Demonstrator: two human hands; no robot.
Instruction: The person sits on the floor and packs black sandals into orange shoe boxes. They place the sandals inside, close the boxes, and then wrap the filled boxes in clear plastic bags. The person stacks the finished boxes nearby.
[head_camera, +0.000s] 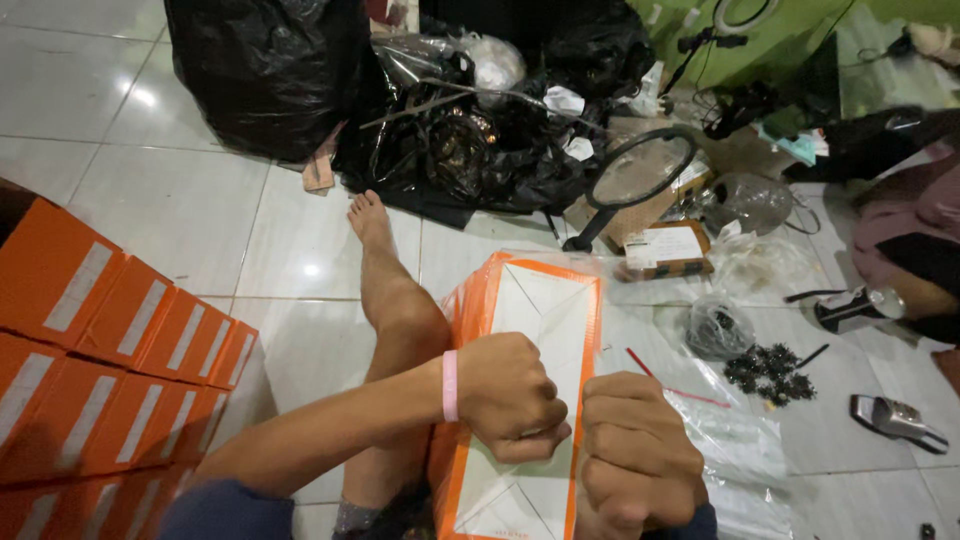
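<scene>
Stacked orange boxes (110, 370) with pale stripes occupy the left of the white tiled floor (190, 210). Black plastic bags (400, 90) are heaped at the top, with a black-rimmed racket-shaped tool (630, 180) lying just right of them. Small black pieces (770, 370) lie scattered at right.

At lower centre the flat box (530, 330) is orange along its edges with a white panel crossed by thin grey fold lines; the left hand (508, 395) has a pink band (450, 386) at its wrist; stacked boxes (110, 350) at the left are orange with white stripes; bags (270, 70) at the top are glossy black; the floor tiles (180, 210) are pale grey-white; the upper right wall (790, 30) is green.
</scene>
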